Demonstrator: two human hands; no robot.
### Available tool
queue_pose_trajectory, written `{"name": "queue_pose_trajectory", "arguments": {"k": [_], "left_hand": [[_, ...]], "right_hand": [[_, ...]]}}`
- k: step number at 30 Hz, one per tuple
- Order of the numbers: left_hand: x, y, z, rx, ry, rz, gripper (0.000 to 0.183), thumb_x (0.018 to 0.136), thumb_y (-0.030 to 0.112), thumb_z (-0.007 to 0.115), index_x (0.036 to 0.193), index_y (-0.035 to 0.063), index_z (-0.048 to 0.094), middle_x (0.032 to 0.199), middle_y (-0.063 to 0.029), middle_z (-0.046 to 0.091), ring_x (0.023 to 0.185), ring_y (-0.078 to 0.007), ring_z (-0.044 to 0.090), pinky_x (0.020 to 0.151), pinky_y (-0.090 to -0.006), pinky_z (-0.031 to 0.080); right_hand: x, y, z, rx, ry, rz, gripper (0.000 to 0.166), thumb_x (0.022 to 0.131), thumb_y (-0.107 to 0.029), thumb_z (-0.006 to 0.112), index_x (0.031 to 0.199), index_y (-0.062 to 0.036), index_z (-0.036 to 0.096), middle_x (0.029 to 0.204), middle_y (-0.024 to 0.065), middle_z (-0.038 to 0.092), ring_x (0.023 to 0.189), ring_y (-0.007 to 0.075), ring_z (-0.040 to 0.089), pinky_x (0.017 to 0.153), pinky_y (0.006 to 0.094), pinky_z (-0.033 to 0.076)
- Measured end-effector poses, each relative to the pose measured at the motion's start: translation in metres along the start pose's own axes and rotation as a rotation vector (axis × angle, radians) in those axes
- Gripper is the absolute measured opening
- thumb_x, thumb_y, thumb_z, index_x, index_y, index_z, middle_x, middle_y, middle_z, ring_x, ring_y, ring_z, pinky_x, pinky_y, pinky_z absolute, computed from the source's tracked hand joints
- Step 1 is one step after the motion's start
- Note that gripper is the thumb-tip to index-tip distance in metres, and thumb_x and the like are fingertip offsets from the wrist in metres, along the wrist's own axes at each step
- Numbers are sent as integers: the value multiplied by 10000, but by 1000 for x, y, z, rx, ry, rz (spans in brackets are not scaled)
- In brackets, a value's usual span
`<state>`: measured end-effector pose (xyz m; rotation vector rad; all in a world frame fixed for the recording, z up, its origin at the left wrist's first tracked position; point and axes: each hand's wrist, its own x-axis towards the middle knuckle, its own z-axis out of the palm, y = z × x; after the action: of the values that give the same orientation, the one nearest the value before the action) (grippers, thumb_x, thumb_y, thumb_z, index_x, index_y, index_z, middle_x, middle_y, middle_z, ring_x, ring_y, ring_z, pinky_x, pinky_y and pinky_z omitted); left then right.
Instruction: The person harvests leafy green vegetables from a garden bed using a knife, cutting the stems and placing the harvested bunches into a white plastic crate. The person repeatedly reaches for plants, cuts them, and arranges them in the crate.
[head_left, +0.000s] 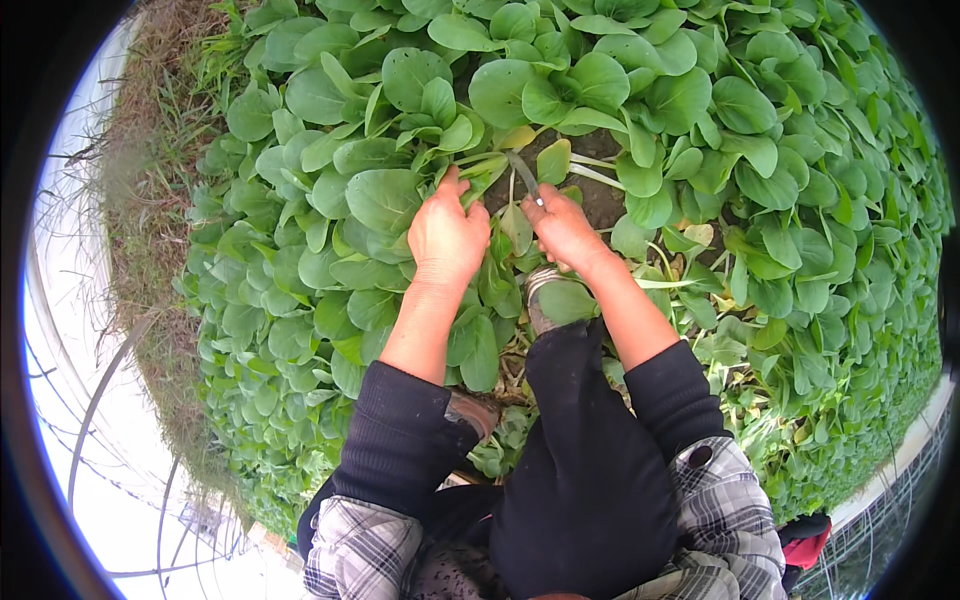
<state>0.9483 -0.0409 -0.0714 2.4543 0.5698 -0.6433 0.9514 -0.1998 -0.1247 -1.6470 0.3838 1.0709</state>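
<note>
My left hand (450, 232) is closed around the stems of a leafy green plant (480, 166), which looks like bok choy. Its fingertips are partly hidden among the leaves. In my right hand (566, 229) is a knife with a narrow, slightly curved grey blade (523, 172); the fist covers most of its handle. The blade tip reaches the pale stem base of the gripped plant, just right of my left hand. Beside the blade stands a yellowing leaf (553, 161). Pale stems (596, 175) of a neighbouring plant stretch over bare dark soil (600, 206).
Dense leafy greens (787, 172) surround both hands. My striped shoe (544, 292) stands among them, below my right hand; a brown shoe (474, 412) is further back. Dry grass (150, 150) borders the bed at left, with white sheeting (71, 210) and a thin hoop (97, 397) beyond.
</note>
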Motion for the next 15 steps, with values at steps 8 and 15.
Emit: {"name": "queue_pose_trajectory", "arguments": {"k": [8, 15], "left_hand": [[0, -5, -2, -163, -77, -111, 495, 838, 159, 538, 1299, -4, 461, 1147, -74, 653, 605, -185, 672, 763, -325, 510], [-8, -3, -11, -645, -9, -173, 464, 848, 33, 538, 1295, -55, 449, 1145, -151, 638, 523, -134, 636, 482, -231, 482]], "right_hand": [[23, -9, 12, -470, 125, -152, 259, 903, -175, 459, 1009, 60, 493, 907, 313, 605, 899, 456, 585, 803, 489, 453], [4, 4, 3, -557, 96, -180, 269, 909, -184, 468, 1019, 59, 503, 876, 261, 626, 800, 400, 613, 714, 466, 482]]}}
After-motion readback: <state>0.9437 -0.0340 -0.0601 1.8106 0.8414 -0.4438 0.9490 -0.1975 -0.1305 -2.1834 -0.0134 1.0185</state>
